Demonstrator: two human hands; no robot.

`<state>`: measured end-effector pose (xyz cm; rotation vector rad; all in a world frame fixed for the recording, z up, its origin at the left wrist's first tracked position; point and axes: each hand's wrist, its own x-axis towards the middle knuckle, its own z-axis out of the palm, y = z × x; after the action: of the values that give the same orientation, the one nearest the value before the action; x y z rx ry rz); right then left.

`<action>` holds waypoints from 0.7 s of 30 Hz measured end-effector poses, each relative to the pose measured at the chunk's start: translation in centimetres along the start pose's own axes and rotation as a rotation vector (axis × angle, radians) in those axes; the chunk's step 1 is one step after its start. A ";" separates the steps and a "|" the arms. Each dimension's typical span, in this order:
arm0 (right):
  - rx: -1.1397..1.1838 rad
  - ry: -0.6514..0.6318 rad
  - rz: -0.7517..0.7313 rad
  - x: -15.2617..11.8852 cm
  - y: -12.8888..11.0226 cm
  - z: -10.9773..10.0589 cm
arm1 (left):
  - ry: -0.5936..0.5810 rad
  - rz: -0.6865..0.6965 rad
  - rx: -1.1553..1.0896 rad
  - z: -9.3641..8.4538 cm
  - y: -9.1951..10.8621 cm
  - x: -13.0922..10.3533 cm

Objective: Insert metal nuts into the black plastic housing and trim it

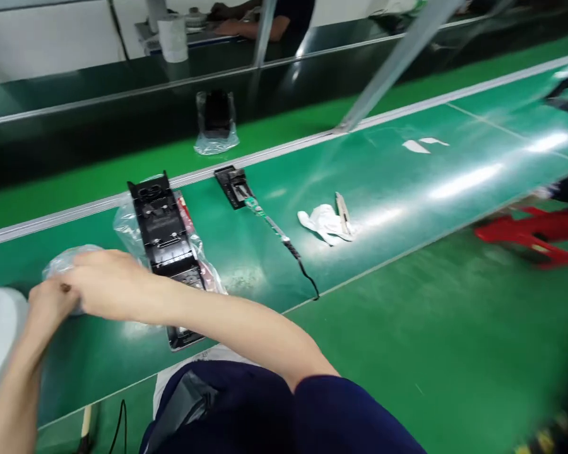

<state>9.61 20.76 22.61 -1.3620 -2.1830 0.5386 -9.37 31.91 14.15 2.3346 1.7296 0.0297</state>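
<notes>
My left hand [52,299] and my right hand [101,280] meet at the far left over the bench. A crumpled clear plastic bag [71,257] shows behind and below them. Both hands look closed on it, though my fingertips are partly hidden and blurred. My right forearm crosses over a long black plastic housing [163,227], which lies on clear wrapping beside a red printed piece. To its right lies a small black part [231,186] with a circuit strip and a black cable [303,268].
A white round container [0,334] stands at the left edge. White gloves [324,222] and a utility knife [343,211] lie mid-bench. Beyond the rail sits a bagged black part [216,116]. A metal post [397,63] rises behind; a red stool [539,233] stands right.
</notes>
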 end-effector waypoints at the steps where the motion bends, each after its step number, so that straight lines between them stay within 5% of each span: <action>1: 0.030 0.037 -0.017 -2.2 0.0 -0.3 | 0.021 -0.010 -0.039 0.1 0.3 -0.3; 4: 0.437 0.541 0.003 -8.8 1.4 -0.4 | 0.126 -0.087 -0.159 0.3 1.0 -0.7; 8: 1.070 0.683 0.335 -14.8 4.1 1.3 | 0.255 -0.167 -0.342 0.1 1.0 -1.5; 13: 1.473 0.712 0.471 -16.9 4.7 2.8 | 0.331 -0.180 -0.758 -0.1 3.5 -5.5; 17: 1.675 0.665 0.552 -16.7 4.5 2.8 | 0.096 -0.046 -1.304 0.6 7.3 -9.5; 21: 1.776 0.613 0.584 -16.5 4.8 2.9 | -0.214 -0.027 -1.527 1.7 9.7 -11.1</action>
<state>17.33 7.66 14.09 -0.7575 -0.2397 1.4526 -3.33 18.42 15.79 1.0830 0.9282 0.7517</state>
